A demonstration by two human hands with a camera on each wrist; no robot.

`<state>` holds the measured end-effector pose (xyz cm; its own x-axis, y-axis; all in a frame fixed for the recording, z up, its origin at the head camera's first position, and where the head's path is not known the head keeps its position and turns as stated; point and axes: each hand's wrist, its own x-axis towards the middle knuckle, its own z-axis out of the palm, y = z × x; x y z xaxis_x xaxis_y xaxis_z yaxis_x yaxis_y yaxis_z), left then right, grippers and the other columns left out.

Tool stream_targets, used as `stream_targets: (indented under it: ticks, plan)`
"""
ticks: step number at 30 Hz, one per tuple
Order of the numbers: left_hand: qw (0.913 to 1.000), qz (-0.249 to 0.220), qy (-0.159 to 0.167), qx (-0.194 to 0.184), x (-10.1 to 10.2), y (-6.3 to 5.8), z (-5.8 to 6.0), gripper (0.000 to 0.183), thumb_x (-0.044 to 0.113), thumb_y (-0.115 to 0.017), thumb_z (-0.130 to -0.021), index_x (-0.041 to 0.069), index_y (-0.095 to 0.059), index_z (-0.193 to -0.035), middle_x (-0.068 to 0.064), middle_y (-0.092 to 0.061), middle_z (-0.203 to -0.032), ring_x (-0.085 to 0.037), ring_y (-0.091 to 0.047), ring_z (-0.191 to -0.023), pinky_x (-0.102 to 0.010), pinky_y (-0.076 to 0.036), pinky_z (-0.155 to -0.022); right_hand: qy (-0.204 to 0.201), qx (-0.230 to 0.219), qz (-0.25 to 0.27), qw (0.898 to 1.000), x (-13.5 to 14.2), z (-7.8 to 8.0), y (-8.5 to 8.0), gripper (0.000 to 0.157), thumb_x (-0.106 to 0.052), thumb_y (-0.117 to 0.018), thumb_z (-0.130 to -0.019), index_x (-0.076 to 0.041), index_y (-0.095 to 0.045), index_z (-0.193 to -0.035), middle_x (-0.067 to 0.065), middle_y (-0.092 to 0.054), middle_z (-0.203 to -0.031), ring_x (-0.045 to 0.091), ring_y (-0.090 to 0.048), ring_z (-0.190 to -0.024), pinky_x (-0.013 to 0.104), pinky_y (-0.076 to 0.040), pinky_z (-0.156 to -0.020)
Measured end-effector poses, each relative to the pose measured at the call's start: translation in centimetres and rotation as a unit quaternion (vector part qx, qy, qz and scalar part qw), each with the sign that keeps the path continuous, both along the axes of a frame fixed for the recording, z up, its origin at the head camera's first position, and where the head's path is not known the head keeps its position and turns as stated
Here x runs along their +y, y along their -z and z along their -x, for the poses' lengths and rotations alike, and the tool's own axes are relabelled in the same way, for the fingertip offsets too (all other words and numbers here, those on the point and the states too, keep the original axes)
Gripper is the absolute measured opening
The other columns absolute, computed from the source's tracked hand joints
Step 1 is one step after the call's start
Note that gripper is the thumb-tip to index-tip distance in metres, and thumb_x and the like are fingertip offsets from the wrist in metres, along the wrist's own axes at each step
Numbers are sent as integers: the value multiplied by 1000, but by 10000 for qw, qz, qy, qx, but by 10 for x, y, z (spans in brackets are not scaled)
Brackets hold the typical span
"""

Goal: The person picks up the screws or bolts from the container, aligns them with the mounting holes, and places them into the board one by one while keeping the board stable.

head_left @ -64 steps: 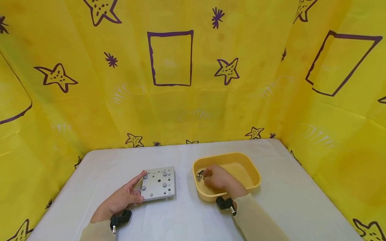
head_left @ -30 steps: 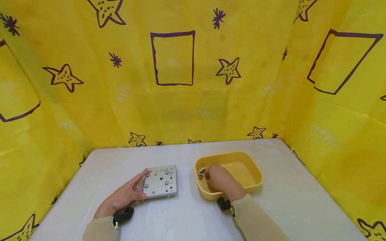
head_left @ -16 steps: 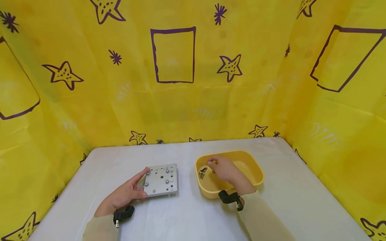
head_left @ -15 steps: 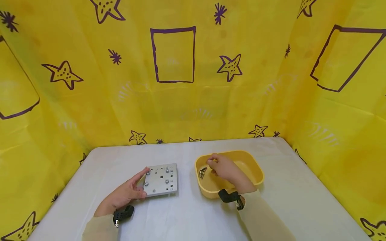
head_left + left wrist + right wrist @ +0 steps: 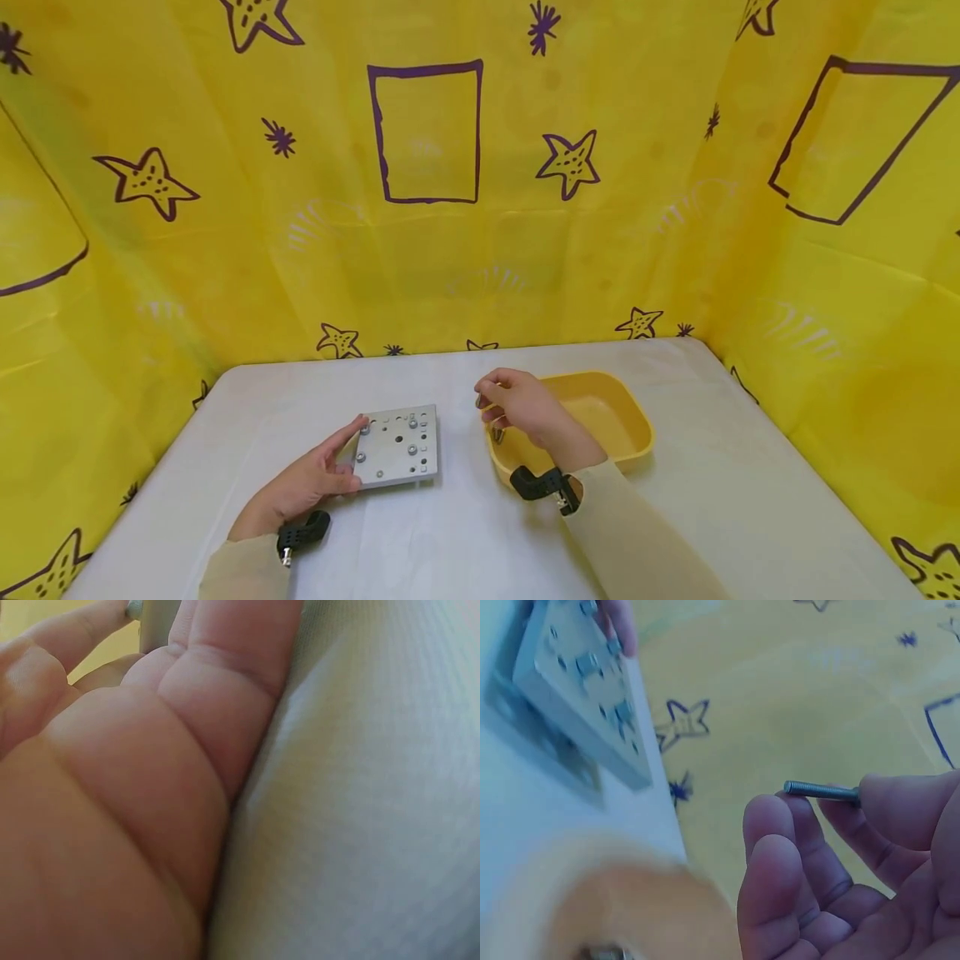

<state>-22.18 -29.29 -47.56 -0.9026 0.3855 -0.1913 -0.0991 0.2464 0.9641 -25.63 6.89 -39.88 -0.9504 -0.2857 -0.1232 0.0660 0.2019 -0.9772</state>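
Observation:
My left hand grips the left edge of a silver metal plate, thumb at the near corner and index finger at the far one. Several socket-head screws stand up from the plate's holed top. In the right wrist view, a darker layer lies beneath the plate. My right hand is over the left rim of a yellow plastic bin. Its thumb and fingers pinch one threaded screw by the head end, with the shank pointing out. Other screws lie in the bin's left end, partly hidden under this hand.
A white-covered table carries the plate and bin, the bin to the plate's right with a gap between. Yellow patterned curtains enclose the table's back and sides. Each wrist wears a black camera mount.
My right hand has come up from among the screws in the bin and moved left to its rim, bringing one screw along. The left hand keeps its grip on the plate.

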Motion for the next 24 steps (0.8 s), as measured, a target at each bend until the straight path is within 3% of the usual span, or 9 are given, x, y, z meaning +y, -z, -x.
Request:
stream_targets:
  ticks: [7,10,14,24]
  plan:
    - [9998,-135,109,-29,0,-1,-1,102,5,-81,-82,18,-18,-161,-10,10,-165,-25,-55,-90,-23,-50,-77,-398,249,-343,9983,-43,-14,1,20,-24,-60,-101,-7,-70,-104,14,-67,-98,29,-65,-83,32,-53,-65]
    - [9998,-151,98,-44,1,-1,-1,102,5,-81,-82,19,-18,-161,-11,11,-165,-25,-54,-93,-23,-49,-78,-477,322,-488,9971,-56,-21,3,20,-23,-63,-100,-5,-71,-104,10,-67,-94,23,-65,-79,33,-52,-63]
    - [9998,-194,93,-33,1,-1,0,102,5,-80,-82,19,-17,-161,-13,12,-165,-27,-55,-100,-24,-50,-84,-643,395,-560,9956,-67,-26,8,18,-20,-63,-100,-4,-71,-100,5,-66,-89,24,-65,-78,37,-53,-63]
    - [9997,-210,120,-106,-1,-1,-2,102,5,-80,-83,20,-16,-162,-16,12,-164,-22,-53,-82,-24,-49,-73,-746,439,-993,9913,-80,-36,20,12,-20,-64,-99,-12,-71,-95,4,-63,-76,20,-58,-66,28,-46,-55]
